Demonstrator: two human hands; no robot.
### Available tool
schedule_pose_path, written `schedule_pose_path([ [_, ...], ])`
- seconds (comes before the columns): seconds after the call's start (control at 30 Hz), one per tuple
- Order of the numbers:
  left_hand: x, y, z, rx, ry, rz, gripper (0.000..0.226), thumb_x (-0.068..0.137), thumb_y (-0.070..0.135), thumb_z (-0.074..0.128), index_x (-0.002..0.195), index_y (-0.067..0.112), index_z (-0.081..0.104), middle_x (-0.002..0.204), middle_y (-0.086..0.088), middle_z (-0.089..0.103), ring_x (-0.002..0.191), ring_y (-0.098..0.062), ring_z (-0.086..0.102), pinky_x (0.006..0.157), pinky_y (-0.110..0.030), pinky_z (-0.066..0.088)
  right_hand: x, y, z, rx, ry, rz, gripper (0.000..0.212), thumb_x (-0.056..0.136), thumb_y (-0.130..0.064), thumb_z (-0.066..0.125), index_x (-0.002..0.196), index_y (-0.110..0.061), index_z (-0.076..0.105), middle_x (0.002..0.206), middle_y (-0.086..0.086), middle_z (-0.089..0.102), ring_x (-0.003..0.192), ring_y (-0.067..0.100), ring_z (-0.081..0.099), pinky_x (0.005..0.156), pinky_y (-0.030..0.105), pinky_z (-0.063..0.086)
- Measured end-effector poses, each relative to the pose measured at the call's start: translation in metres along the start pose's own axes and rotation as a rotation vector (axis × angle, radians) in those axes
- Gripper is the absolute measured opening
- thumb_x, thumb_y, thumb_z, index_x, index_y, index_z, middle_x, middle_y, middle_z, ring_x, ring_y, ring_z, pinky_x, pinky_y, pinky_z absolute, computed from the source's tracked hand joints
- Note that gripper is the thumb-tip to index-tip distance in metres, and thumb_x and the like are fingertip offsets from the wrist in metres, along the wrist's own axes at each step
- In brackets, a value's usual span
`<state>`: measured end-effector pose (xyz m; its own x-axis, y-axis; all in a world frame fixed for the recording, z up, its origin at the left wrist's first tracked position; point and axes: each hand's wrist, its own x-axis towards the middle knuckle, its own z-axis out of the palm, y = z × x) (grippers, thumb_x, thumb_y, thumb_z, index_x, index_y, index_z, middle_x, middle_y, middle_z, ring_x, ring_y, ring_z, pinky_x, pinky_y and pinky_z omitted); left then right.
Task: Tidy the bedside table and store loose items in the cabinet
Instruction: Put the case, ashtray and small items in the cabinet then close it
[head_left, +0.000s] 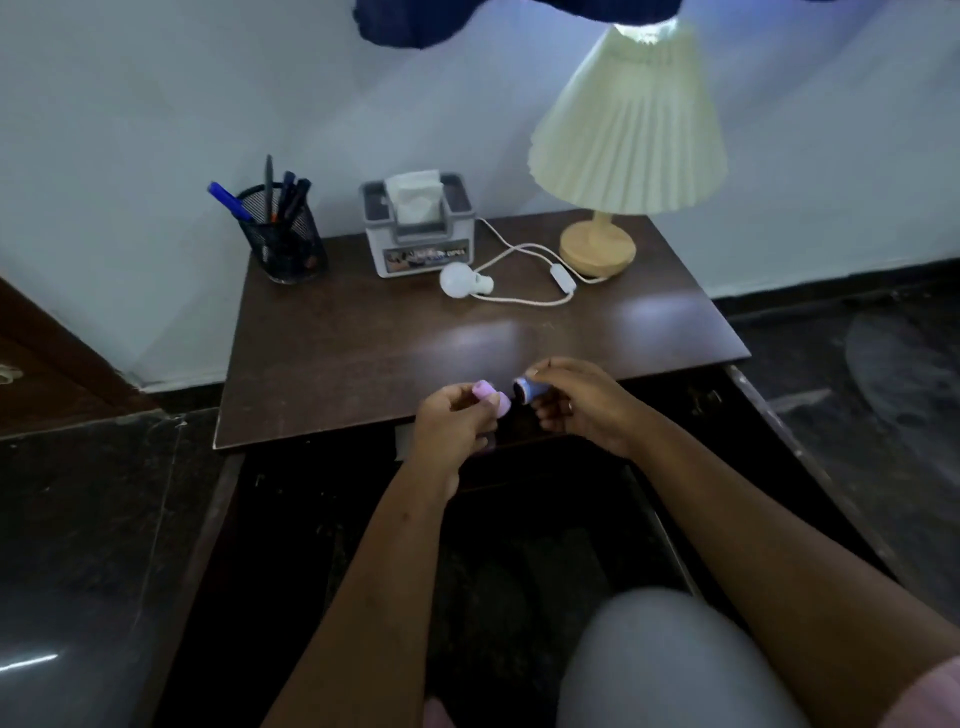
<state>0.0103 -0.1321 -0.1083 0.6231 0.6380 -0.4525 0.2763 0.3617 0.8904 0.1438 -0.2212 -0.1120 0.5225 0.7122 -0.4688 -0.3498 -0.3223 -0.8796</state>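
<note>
left hand (453, 419) pinches a pink cap (491, 397) | right hand (576, 400) grips a small blue-and-dark cylinder (525, 391), open end facing the cap, just apart | both over the bedside table (363, 353) front edge | back edge: pen holder (284, 240), tissue box (418, 228), bulb (460, 279), lamp (626, 156)

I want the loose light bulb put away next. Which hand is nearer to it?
Left, narrowly. The left hand holds a pink cap almost straight in front of the light bulb; the right hand, holding a small blue piece, sits further right.
</note>
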Motion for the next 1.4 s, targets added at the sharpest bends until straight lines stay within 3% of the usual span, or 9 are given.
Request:
schedule_pose_path([
  [0.2,-0.020,-0.038,0.033,0.370,-0.035,-0.013,0.009,0.089,0.023,0.061,0.088,0.015,0.065,0.089,-0.014,0.072,0.074,-0.018,0.063,0.074,-0.034,0.055,-0.025,0.056,-0.045,-0.082,0.103,0.251,0.018,0.092,-0.025,0.057,0.074,-0.019,0.059,0.058,0.000,0.047,0.049,0.009,0.042,0.052,0.021,0.046],
  [0.5,0.009,-0.077,0.058,0.378,0.011,-0.025,0.012,0.086,0.012,0.066,0.097,0.018,0.064,0.088,-0.001,0.069,0.080,-0.015,0.068,0.075,-0.028,0.056,0.040,0.109,-0.088,0.097,0.640,0.117,0.015,0.088,-0.007,0.062,0.104,-0.010,0.061,0.102,0.011,0.061,0.091,0.023,0.059,0.082,0.035,0.053],
  [0.6,0.022,-0.085,0.065,0.365,0.011,-0.044,0.019,0.085,0.011,0.067,0.103,0.016,0.065,0.092,0.000,0.069,0.085,-0.014,0.068,0.080,-0.030,0.056,0.071,0.113,-0.102,-0.103,0.725,0.084,0.018,0.089,-0.012,0.059,0.106,-0.014,0.066,0.112,0.012,0.065,0.102,0.029,0.061,0.092,0.040,0.052],
  [0.8,0.036,-0.091,0.081,0.232,-0.012,-0.111,0.021,0.087,0.008,0.065,0.107,0.011,0.062,0.095,-0.003,0.068,0.089,-0.017,0.067,0.070,-0.021,0.052,0.104,0.126,-0.130,-0.541,0.720,0.042,0.026,0.090,-0.010,0.053,0.112,-0.011,0.066,0.117,0.014,0.065,0.112,0.031,0.058,0.094,0.031,0.044],
  [0.93,0.042,-0.095,0.093,0.172,-0.024,-0.150,0.018,0.088,0.006,0.063,0.105,0.012,0.060,0.091,0.002,0.067,0.086,-0.013,0.067,0.069,-0.019,0.053,0.113,0.132,-0.141,-0.350,0.755,0.040,0.025,0.090,-0.006,0.054,0.113,-0.007,0.066,0.119,0.016,0.064,0.114,0.031,0.057,0.097,0.032,0.044],
  [1.07,0.045,-0.096,0.099,0.141,-0.043,-0.169,0.015,0.088,0.004,0.061,0.100,0.013,0.060,0.087,0.003,0.067,0.082,-0.010,0.066,0.066,-0.016,0.053,0.114,0.129,-0.144,-0.112,0.774,0.015,0.034,0.093,-0.005,0.051,0.127,-0.004,0.056,0.130,0.017,0.056,0.121,0.029,0.052,0.080,0.012,0.036],
  [1.17,0.045,-0.091,0.099,0.103,-0.026,-0.166,0.013,0.088,0.002,0.061,0.096,0.013,0.060,0.089,-0.001,0.067,0.082,-0.013,0.066,0.069,-0.019,0.052,0.104,0.128,-0.138,-0.046,0.728,-0.005,0.055,0.091,0.002,0.047,0.142,-0.015,0.038,0.137,0.016,0.050,0.117,0.028,0.051,0.093,0.029,0.039],
  [1.27,0.045,-0.085,0.095,0.078,-0.006,-0.154,0.013,0.089,0.002,0.060,0.098,0.011,0.062,0.088,-0.002,0.065,0.084,-0.015,0.065,0.074,-0.022,0.054,0.086,0.124,-0.118,-0.097,0.716,-0.019,0.068,0.086,0.006,0.052,0.140,-0.030,0.033,0.121,0.005,0.057,0.109,0.025,0.056,0.088,0.040,0.051],
  [1.4,0.045,-0.083,0.091,0.086,0.077,-0.137,0.024,0.088,0.004,0.062,0.112,0.004,0.064,0.103,-0.009,0.067,0.093,-0.018,0.064,0.082,-0.027,0.052,0.057,0.110,-0.087,-0.119,0.247,-0.093,0.048,0.083,0.008,0.054,0.124,-0.015,0.051,0.094,0.002,0.061,0.084,0.014,0.060,0.061,0.022,0.050],
])
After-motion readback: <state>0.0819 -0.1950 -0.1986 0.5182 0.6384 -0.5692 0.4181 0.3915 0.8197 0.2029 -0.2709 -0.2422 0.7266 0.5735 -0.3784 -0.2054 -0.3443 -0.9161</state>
